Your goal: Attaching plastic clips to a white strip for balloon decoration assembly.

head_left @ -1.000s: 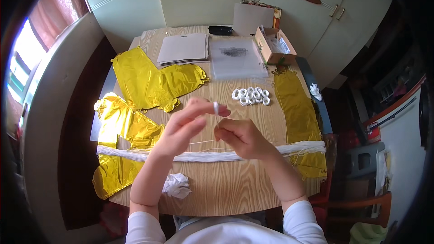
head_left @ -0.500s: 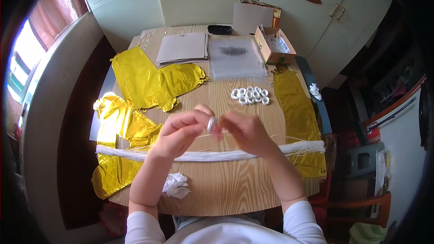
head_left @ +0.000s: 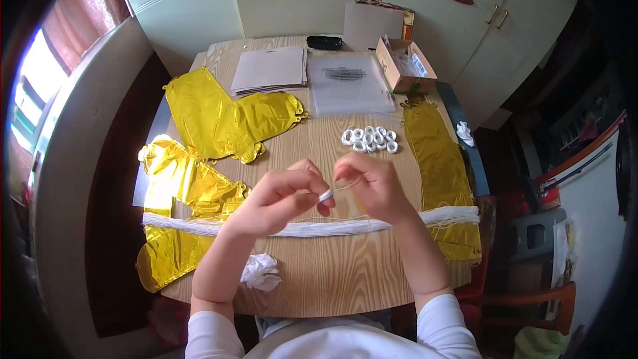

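Holding a white coil [head_left: 325,195], seemingly unfinished, around a finger of the curled left hand [head_left: 276,199]; pinching its trailing thread [head_left: 342,188] with the right hand [head_left: 373,189], above a strand bundle [head_left: 319,229] not yet wound; beyond, counting several apparently finished rings [head_left: 369,138].

A single fisheye view looks down and forward from the person's head, over the table [head_left: 325,282]. The shirt [head_left: 325,346] shows at the near edge; the left hand [head_left: 279,198] and right hand [head_left: 373,187] sit mid-view, nearer the lens than the table. Cabinets [head_left: 306,3] close the far side, a curtain [head_left: 83,6] the left, a chair [head_left: 566,306] the right; straight edges bend toward the rim.
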A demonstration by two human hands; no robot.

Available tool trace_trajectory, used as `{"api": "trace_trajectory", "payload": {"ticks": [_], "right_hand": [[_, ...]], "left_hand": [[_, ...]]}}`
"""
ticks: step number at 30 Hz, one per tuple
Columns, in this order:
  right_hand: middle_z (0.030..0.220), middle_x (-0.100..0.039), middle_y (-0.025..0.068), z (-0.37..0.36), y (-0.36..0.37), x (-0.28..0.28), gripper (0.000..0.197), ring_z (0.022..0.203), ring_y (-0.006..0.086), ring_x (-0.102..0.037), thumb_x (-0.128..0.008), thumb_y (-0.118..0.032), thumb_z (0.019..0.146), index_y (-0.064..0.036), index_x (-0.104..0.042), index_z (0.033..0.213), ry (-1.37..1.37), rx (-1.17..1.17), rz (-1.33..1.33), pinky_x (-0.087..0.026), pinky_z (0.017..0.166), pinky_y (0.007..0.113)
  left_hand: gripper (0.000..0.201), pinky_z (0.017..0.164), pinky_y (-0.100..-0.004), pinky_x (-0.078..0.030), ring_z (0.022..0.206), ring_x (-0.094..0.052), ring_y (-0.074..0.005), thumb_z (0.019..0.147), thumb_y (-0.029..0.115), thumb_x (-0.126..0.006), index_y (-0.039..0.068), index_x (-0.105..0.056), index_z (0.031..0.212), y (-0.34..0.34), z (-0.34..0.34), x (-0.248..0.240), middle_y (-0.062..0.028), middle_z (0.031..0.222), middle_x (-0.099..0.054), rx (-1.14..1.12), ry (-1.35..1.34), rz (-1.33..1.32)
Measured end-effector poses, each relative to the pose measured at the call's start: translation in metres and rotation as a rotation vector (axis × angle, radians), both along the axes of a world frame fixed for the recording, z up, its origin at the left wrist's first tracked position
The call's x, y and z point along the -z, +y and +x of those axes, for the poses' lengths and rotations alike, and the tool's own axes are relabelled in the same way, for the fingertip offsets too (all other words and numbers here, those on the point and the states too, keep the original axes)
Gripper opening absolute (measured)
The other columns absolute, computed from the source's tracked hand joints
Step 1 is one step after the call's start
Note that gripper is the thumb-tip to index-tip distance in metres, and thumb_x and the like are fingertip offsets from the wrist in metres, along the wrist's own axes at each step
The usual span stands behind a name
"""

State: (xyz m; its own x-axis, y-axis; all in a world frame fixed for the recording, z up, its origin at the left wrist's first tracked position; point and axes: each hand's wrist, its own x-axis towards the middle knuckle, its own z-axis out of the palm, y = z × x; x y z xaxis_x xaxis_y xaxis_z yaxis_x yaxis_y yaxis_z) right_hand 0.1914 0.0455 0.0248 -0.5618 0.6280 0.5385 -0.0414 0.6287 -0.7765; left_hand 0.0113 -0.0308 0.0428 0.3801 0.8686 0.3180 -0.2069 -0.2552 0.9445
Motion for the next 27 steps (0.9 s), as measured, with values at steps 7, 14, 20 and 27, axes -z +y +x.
{"api": "trace_trajectory", "payload": {"ticks": [7,14,20,27], "right_hand": [[0.069,-0.062,0.0091,0.006,-0.01,-0.015,0.007,0.057,0.0245,-0.06,-0.058,-0.012,0.083,-0.0051,-0.059,0.085,-0.064,-0.126,-0.048,-0.045,0.051,0.034],[0.071,-0.063,0.006,0.004,-0.011,-0.009,0.003,0.056,0.0194,-0.06,-0.058,-0.01,0.083,-0.0067,-0.058,0.083,-0.087,-0.156,0.039,-0.045,0.05,0.031],[0.069,-0.062,0.0048,-0.003,-0.015,0.005,0.003,0.057,0.0194,-0.06,-0.058,-0.007,0.079,-0.0076,-0.059,0.082,-0.235,-0.03,0.23,-0.045,0.051,0.03],[0.065,-0.059,0.0059,-0.004,-0.01,-0.003,0.004,0.054,0.0205,-0.058,-0.058,-0.01,0.082,-0.0076,-0.058,0.079,-0.09,0.196,0.266,-0.043,0.047,0.03]], "left_hand": [[0.019,0.079,-0.0298,-0.042,0.088,-0.051,-0.0152,0.086,0.002,-0.047,-0.003,-0.061,0.097,0.003,-0.006,0.002,-0.0091,0.094,-0.06,-0.29,0.496,0.239],[0.018,0.079,-0.0297,-0.042,0.087,-0.051,-0.0149,0.086,0.002,-0.047,-0.002,-0.062,0.094,0.004,-0.002,0.001,-0.0099,0.093,-0.057,-0.37,0.471,0.263],[0.014,0.075,-0.0263,-0.044,0.084,-0.052,-0.0127,0.085,0.002,-0.049,-0.003,-0.062,0.088,0.008,0.016,0.001,-0.0047,0.079,-0.054,-0.434,0.034,0.057],[0.014,0.073,-0.0279,-0.043,0.084,-0.052,-0.0127,0.087,0.004,-0.05,-0.003,-0.062,0.089,-0.001,0.006,0.005,-0.007,0.09,-0.06,-0.076,-0.112,-0.064]]}}
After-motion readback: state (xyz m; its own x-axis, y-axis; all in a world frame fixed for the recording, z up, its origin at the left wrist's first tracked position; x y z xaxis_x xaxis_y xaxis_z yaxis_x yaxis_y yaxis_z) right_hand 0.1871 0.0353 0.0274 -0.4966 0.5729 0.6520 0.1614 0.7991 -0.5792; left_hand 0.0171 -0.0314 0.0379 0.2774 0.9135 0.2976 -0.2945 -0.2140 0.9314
